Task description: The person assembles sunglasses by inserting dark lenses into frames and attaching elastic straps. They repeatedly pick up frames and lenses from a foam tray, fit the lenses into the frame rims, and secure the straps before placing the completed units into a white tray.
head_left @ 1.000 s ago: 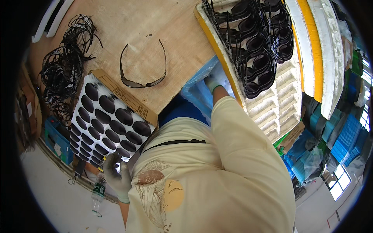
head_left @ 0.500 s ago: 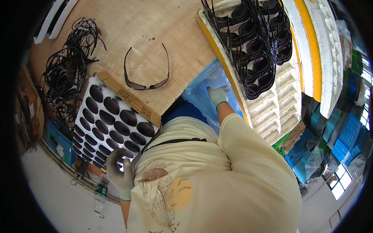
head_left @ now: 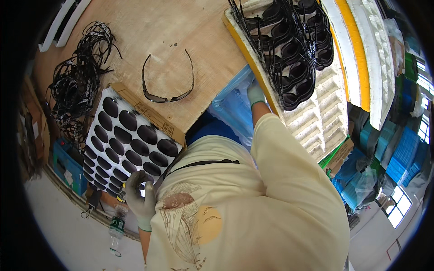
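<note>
The gloved left hand (head_left: pixel 141 201) is at the near edge of a white sheet of dark oval lenses (head_left: pixel 116 150), its fingers curled and thumb bent toward them; a bright glint shows there, but whether it grips anything I cannot tell. The lenses spread to the far left of this hand, their long axes slanting from far left to near right, and it is much the nearer hand to them. The gloved right hand (head_left: pixel 256 94) is over crumpled blue plastic (head_left: pixel 229 108) beyond the table's right edge, just beside the yellow side of a foam tray (head_left: pixel 324 131); its fingers are partly hidden, so its grip cannot be told. A single pair of sunglasses (head_left: pixel 167 100) lies on the wooden table (head_left: pixel 217 67), left of the right hand, on the far side of the left, lenses near, arms pointing away.
</note>
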The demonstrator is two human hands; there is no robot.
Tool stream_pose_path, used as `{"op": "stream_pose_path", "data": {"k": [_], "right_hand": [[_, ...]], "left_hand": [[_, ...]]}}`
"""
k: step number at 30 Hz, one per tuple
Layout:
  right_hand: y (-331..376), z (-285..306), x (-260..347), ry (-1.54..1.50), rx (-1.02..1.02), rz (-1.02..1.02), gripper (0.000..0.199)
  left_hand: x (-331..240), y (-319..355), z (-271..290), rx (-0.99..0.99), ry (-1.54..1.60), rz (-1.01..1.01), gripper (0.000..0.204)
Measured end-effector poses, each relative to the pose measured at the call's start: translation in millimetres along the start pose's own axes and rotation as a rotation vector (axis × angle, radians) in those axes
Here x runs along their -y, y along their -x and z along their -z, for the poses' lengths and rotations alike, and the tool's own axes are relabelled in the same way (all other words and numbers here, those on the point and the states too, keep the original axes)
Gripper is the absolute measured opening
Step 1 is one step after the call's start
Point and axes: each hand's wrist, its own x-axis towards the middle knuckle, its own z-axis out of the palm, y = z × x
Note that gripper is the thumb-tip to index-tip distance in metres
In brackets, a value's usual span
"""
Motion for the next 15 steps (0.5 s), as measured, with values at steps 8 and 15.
{"op": "stream_pose_path", "data": {"k": [8, 15], "right_hand": [[152.3, 80.0, 31.4, 0.002, -0.022, 0.394, 0.028], [205.4, 125.9, -19.9, 0.482, -0.574, 0.154, 0.047]], "left_hand": [[1.2, -2.6, 10.2, 0.057, 0.044, -0.067, 0.038], [3.8, 8.9, 24.2, 0.060, 0.053, -0.176, 0.039]]}}
